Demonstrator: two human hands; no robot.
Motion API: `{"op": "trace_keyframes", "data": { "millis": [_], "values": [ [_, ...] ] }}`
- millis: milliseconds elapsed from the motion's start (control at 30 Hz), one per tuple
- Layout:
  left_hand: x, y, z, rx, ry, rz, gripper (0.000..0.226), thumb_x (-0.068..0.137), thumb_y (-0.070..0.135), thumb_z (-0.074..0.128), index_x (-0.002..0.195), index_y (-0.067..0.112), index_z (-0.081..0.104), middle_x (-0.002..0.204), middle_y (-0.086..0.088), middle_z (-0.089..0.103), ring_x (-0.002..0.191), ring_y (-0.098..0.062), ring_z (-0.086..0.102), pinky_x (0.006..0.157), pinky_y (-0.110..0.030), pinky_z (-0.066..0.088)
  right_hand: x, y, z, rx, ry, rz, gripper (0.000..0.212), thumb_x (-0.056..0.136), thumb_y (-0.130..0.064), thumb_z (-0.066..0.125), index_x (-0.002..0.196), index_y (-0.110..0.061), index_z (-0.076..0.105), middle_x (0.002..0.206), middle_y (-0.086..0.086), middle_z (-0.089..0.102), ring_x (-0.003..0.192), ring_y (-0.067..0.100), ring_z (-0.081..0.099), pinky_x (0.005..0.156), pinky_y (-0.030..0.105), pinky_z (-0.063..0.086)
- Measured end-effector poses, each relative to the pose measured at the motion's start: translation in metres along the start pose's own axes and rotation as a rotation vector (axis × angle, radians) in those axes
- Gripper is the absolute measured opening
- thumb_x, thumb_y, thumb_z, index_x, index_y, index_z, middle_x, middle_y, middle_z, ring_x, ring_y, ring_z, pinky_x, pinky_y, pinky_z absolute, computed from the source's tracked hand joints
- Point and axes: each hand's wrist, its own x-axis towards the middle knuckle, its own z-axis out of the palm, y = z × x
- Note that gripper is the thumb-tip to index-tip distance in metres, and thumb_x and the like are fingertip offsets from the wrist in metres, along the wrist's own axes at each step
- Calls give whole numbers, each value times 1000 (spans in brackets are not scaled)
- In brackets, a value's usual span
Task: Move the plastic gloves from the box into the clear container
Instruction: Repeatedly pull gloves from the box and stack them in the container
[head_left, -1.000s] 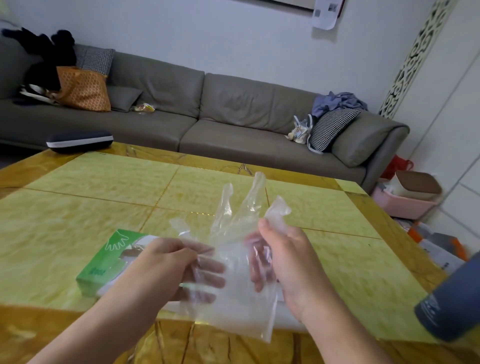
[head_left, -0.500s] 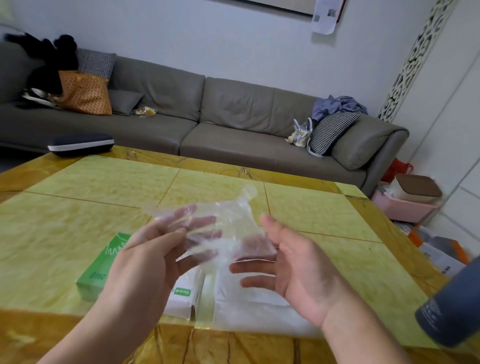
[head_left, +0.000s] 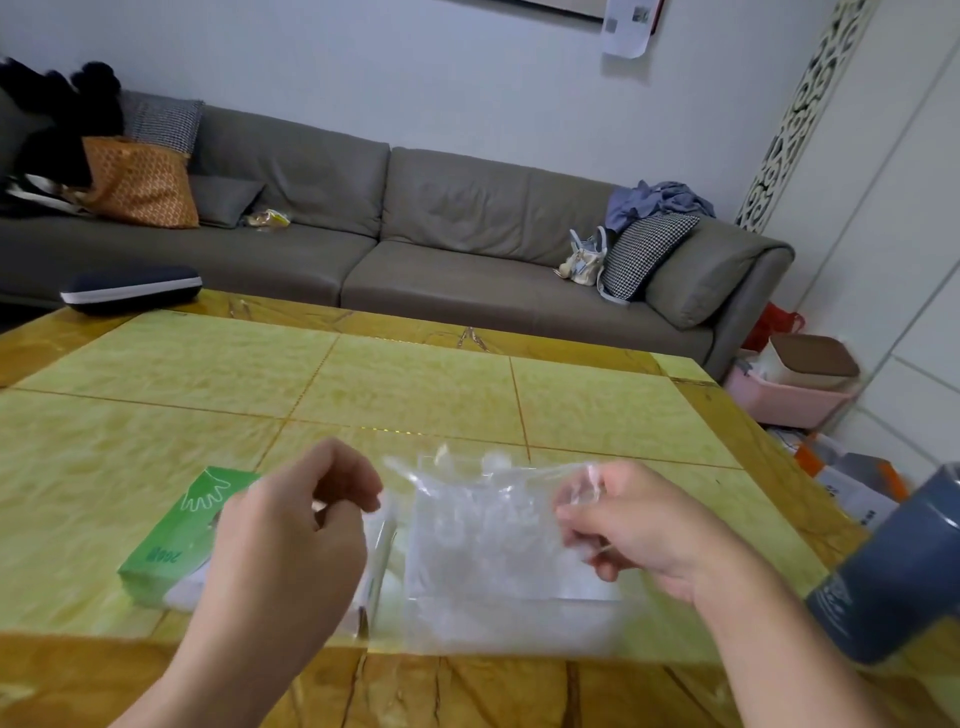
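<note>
- The step in hand looks like this: a glove (head_left: 483, 499) is out of the box (head_left: 171, 535) and is being laid over the container (head_left: 498, 618).
- The right hand (head_left: 644, 530) pinches one end of the glove with its thumb and fingers curled on the thin plastic.
- The glove stretches from that hand toward the left hand (head_left: 291, 525). It hangs just above the container.
- The left hand has its fingers curled, close to the other end of the glove. I cannot tell if it pinches the glove or holds nothing.
- The box is green and lies on the surface (head_left: 415, 384), under and beyond the left hand. The hand hides part of it.
- The container is clear and hard to see. It sits between the two hands and a bit below them, close to the box.
- I cannot tell if more gloves are already in the container, as all of it is see-through.
- Next, I think the glove has to go down flat into the container, and the right hand has to let go.
- The glove is thin and floppy, so it may stick to the fingers or bunch up. A slow, gentle drop would help.
- After that, the left hand is the one nearer the box to get another glove.
</note>
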Motion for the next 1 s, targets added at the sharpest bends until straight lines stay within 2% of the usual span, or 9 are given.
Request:
{"op": "trace_keyframes", "data": {
  "millis": [67,167,267,367,533,667,733,867,1000],
  "values": [
    [5,10,4,37,-33,202,38,87,-4,57,86,33,69,91,23,70,83,1,64,61,-12,46,3,3,-2,-86,-37,29,10,98,1,59,103,-1,68,68,8,68,54,17,56,44,26,42],
    [18,20,33,174,-312,314,35,98,8,53,105,38,69,103,29,66,103,8,59,79,-5,44,7,5,-3,-165,-35,53,15,96,-1,57,106,2,68,68,5,68,54,16,56,45,25,42],
    [33,14,74,381,-563,272,35,104,16,40,120,39,62,115,22,64,104,-2,61,88,-19,51,8,3,-1,-219,-21,57,16,93,0,55,100,2,69,66,6,66,52,16,54,45,25,41],
    [42,7,99,493,-723,144,38,100,18,37,119,38,64,119,11,64,98,-12,66,88,-36,57,13,8,0,-295,51,30,12,91,-7,53,88,-6,65,67,3,70,53,19,55,46,26,41],
    [44,8,110,614,-881,90,39,99,16,44,126,36,64,121,10,68,105,-11,67,93,-34,57,19,14,5,-470,231,-17,5,86,-12,66,84,-8,69,81,5,75,71,28,75,58,39,60],
    [44,13,111,683,-1036,99,37,103,20,50,133,34,64,129,12,68,120,-9,61,98,-25,49,16,10,4,-520,252,-24,10,82,0,65,83,-5,73,78,7,71,64,23,71,58,33,58],
    [42,17,108,664,-1019,112,32,102,21,50,122,34,71,115,12,74,109,-5,66,92,-23,51,17,11,2,-475,268,-48,16,83,-4,58,82,-4,74,77,8,72,62,25,71,52,32,53],
    [44,20,104,526,-650,213,22,95,25,55,95,35,74,82,13,72,74,-3,68,73,-30,60,18,11,-3,-393,270,-37,25,90,-16,63,75,2,72,50,1,61,41,20,52,46,24,38],
    [40,15,108,484,-670,248,29,97,20,53,101,36,78,90,20,71,84,-1,67,79,-27,59,13,10,-2,-423,187,54,17,87,-9,63,77,2,72,51,5,63,38,19,50,42,21,40]
  ]
}}
